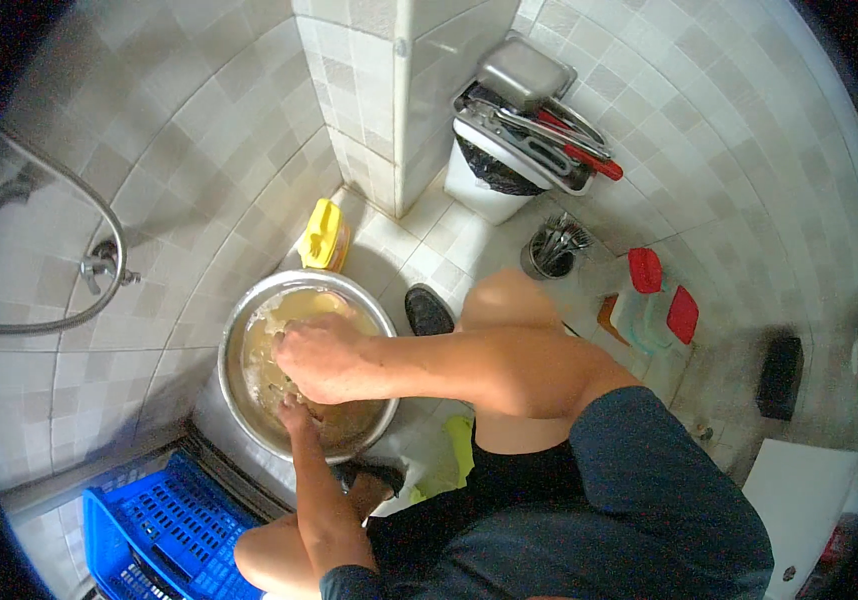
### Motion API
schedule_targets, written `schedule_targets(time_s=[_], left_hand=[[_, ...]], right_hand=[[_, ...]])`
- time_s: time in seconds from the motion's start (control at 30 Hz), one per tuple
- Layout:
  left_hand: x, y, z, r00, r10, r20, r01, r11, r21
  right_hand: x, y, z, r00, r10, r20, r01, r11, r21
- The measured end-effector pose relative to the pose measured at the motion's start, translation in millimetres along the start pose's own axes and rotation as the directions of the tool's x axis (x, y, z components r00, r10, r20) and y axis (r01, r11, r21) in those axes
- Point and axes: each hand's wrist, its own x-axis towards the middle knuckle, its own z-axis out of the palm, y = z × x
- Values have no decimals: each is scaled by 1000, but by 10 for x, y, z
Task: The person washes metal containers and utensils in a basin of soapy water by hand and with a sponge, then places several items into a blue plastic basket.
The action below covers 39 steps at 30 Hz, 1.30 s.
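A round metal basin [232, 375] of murky, sudsy water stands on the floor, and both hands are over it. My right hand [327, 358] is closed above the water, its knuckles up; whatever lies inside its fingers is hidden. Nearer to me, my left hand [298, 413] dips at the surface with its fingers drawn together, and what they hold does not show. Toward the far side of the basin a pale orange, rounded thing [326, 303] lies partly under the water. Other shapes below the suds are too cloudy to make out.
A yellow jug [323, 235] stands just beyond the basin. Lower left is a blue plastic crate [174, 525]. Farther off are a white bin [479, 185] topped with metal pans and utensils, a dark cutlery holder [546, 262] and red-lidded containers [646, 270]. A shower hose [114, 225] hangs left.
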Motion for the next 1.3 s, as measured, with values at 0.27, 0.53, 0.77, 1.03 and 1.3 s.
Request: schedule_targets(time_s=[0.27,0.53,0.77,1.03,1.3], left_hand=[[-201,1029,-175,987,111,116,-116,993,33],[-1159,2076,-54,916,60,396,-206,918,339],[-1691,2319,8,909,99,404,-207,950,232],[-1800,2293,-155,900,175,400,-284,931,230],[-1635,2354,-318,889,264,374,-335,932,139]], right_hand=[[10,-93,-82,987,-37,-155,51,995,88],[-59,68,-125,979,-41,-198,59,995,84],[-40,116,-60,975,-17,-220,27,999,42],[38,140,-25,971,-15,-239,7,999,-34],[68,133,-182,984,21,-177,-17,1000,25]])
